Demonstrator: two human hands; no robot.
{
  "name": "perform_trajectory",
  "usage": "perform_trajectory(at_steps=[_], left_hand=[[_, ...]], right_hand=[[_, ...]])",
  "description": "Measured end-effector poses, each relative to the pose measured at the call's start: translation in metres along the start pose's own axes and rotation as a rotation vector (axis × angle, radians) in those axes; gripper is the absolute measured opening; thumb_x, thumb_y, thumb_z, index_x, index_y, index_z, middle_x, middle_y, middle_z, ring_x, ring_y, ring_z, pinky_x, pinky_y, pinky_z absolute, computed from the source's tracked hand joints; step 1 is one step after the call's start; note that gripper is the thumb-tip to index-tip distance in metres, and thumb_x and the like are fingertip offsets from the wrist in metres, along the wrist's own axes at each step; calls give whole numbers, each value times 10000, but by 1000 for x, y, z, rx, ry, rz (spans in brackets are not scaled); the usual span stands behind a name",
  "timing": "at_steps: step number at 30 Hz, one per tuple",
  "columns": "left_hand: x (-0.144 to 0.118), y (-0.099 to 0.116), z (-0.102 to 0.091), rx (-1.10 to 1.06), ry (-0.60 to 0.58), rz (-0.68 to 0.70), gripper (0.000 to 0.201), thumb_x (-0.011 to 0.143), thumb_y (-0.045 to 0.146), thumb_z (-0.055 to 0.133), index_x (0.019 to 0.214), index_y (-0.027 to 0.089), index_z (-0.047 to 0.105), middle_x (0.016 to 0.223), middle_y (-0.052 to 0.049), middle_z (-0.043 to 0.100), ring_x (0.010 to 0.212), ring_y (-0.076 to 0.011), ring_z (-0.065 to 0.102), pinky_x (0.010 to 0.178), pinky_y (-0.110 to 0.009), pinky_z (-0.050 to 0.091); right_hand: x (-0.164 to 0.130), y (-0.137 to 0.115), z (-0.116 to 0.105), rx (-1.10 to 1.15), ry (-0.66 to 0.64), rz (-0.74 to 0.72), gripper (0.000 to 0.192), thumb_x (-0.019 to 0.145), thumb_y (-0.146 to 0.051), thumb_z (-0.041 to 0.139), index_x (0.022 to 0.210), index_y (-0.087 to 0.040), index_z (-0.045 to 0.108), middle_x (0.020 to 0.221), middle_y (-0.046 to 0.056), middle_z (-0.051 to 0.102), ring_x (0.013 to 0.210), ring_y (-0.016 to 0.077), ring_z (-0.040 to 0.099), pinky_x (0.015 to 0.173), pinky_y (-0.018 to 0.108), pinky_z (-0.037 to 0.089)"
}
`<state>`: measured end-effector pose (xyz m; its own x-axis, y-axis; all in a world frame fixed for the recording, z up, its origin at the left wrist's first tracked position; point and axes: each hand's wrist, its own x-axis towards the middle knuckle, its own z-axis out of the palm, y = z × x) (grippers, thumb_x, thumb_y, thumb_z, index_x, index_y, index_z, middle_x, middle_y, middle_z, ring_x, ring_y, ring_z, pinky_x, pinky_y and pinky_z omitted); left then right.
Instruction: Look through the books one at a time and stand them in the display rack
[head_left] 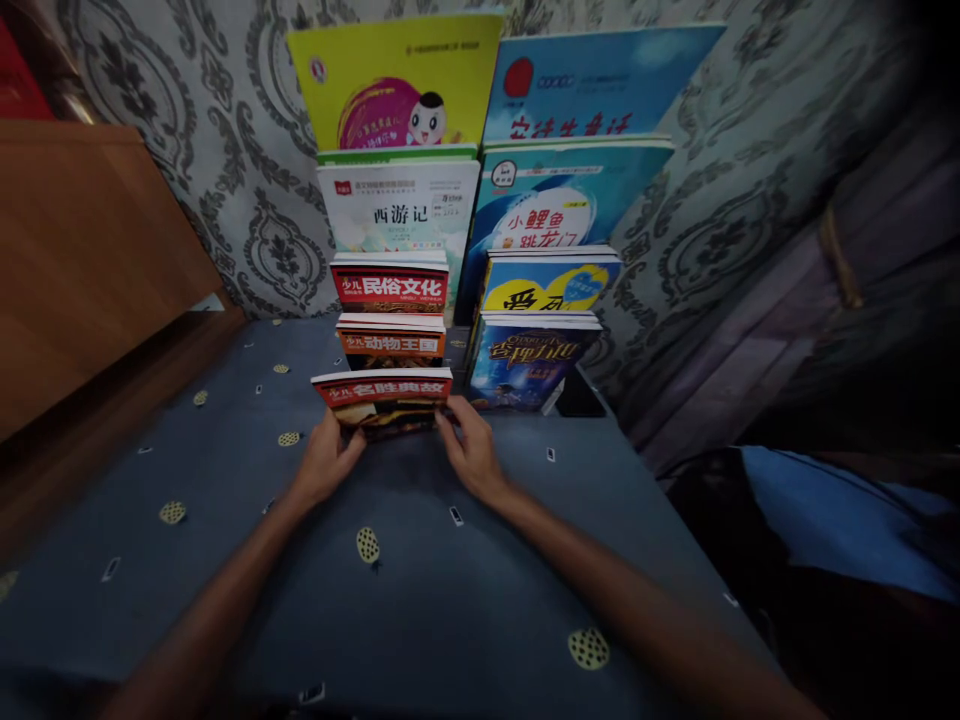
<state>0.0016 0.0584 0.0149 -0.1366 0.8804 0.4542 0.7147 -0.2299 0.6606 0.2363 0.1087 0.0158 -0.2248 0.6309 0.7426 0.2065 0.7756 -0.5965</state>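
Note:
A red-topped book (384,398) stands upright at the front of the left row of a stepped book display. My left hand (328,462) grips its lower left corner and my right hand (471,450) grips its lower right corner. Behind it in the same row rise an orange-covered book (391,341), a red book (390,284), a white book (397,213) and a yellow book (396,85). The right row starts with a dark blue book (529,362) beside my right hand, with a yellow-and-blue book (547,281) behind it.
The books stand on a dark blue patterned cloth (390,590) covering the table. A wooden board (82,260) lies at the left. Patterned wallpaper (247,210) backs the display. A blue fabric item (840,520) sits low at the right, past the table's edge.

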Motion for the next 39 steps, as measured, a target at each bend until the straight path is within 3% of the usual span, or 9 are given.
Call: perform_trajectory(at_steps=[6, 11, 24, 39], left_hand=[[36, -12, 5, -53, 98, 49, 260, 851, 342, 577, 1066, 197, 570, 841, -24, 678, 657, -174, 603, 614, -293, 483], [53, -6, 7, -110, 156, 101, 361, 851, 322, 582, 1185, 198, 525, 949, -35, 691, 703, -160, 617, 632, -277, 494], [77, 38, -5, -109, 241, 279, 176, 891, 255, 581, 1050, 214, 517, 901, -12, 640, 732, -145, 620, 592, -242, 489], [74, 27, 2, -136, 245, 243, 188, 895, 292, 597, 1050, 213, 525, 924, -26, 649, 790, -150, 632, 645, -245, 504]], right_hand=[[24, 8, 13, -26, 45, 0, 187, 1010, -230, 458, 1102, -224, 620, 1026, 72, 652, 999, 222, 628, 880, 354, 517], [33, 11, 15, -61, 84, 0, 195, 1004, -237, 460, 1115, -229, 619, 1022, 68, 653, 992, 229, 625, 881, 365, 511], [58, 4, -5, -94, 199, -71, 159, 1008, -264, 487, 1106, -233, 608, 1043, 70, 654, 960, 225, 619, 809, 385, 524], [57, 11, -3, -139, 130, -59, 193, 1015, -263, 447, 1130, -267, 602, 1062, 57, 663, 1003, 223, 614, 872, 408, 522]])
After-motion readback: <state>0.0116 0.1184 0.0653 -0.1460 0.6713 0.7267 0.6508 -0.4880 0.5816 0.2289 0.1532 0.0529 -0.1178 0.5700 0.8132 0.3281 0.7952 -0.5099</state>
